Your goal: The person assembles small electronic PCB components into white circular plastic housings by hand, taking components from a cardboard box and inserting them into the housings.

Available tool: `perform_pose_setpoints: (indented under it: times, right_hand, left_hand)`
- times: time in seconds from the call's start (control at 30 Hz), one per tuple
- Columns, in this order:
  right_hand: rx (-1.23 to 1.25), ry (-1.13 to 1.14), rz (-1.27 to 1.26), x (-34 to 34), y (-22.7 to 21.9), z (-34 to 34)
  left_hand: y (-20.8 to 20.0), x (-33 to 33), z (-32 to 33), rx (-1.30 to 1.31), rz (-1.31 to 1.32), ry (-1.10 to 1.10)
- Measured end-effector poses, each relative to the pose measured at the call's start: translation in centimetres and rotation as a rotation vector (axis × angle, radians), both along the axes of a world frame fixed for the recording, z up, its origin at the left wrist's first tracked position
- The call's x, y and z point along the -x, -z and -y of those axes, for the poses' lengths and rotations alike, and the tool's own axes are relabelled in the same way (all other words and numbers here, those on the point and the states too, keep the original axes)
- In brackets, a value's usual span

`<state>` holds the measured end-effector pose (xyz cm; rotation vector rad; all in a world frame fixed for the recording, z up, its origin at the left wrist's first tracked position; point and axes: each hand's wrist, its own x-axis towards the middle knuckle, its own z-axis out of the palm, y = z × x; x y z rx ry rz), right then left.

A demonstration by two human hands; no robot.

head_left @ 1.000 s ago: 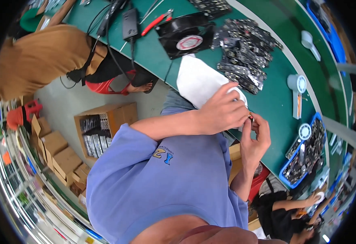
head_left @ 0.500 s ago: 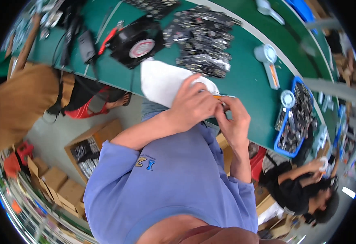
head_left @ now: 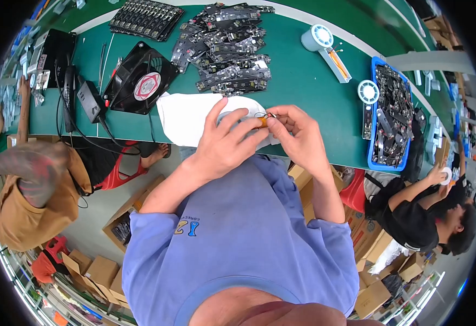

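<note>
My left hand (head_left: 221, 141) is bent over a white cloth (head_left: 183, 117) at the table's near edge. Between its curled fingers shows a pale blue plastic part (head_left: 231, 116), mostly covered. An orange battery-like piece (head_left: 263, 121) with thin dark and red wires lies between my two hands, next to my left fingertips. My right hand (head_left: 298, 133) is closed in a pinch at those wires; the exact grip is partly hidden by the fingers.
Loose circuit boards (head_left: 230, 49) are heaped beyond my hands, beside a black square fan (head_left: 143, 79). An opened handheld fan (head_left: 327, 51) lies to the right, near a blue basket (head_left: 371, 155) of boards. Co-workers sit on both sides. A power adapter (head_left: 89, 100) trails cables.
My view has shifted, so the table items appear further left. My left fingers are more spread, and the orange piece with its wires shows more plainly between my hands.
</note>
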<state>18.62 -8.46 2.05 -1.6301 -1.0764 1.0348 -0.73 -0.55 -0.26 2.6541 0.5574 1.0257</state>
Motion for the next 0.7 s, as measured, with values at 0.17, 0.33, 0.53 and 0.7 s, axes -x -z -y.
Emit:
perform_pose_setpoints:
  times: [0.17, 0.33, 0.53, 0.7]
  right_hand:
    - [0.084, 0.003, -0.119, -0.2, -0.6, -0.1]
    - [0.064, 0.04, -0.314, -0.2, 0.0, 1.0]
    - [0.011, 0.048, -0.306, 1.0, -0.2, 2.0]
    - [-0.007, 0.053, -0.301, 1.3, -0.2, 2.3]
  left_hand:
    - [1.0, -0.2, 0.0, -0.043, -0.035, 0.011]
    - [0.4, 0.1, -0.9, 0.107, -0.009, 0.024]
    - [-1.1, -0.1, -1.1, 0.395, -0.004, -0.005]
    - [-1.4, -0.3, -0.9, 0.444, 0.008, -0.016]
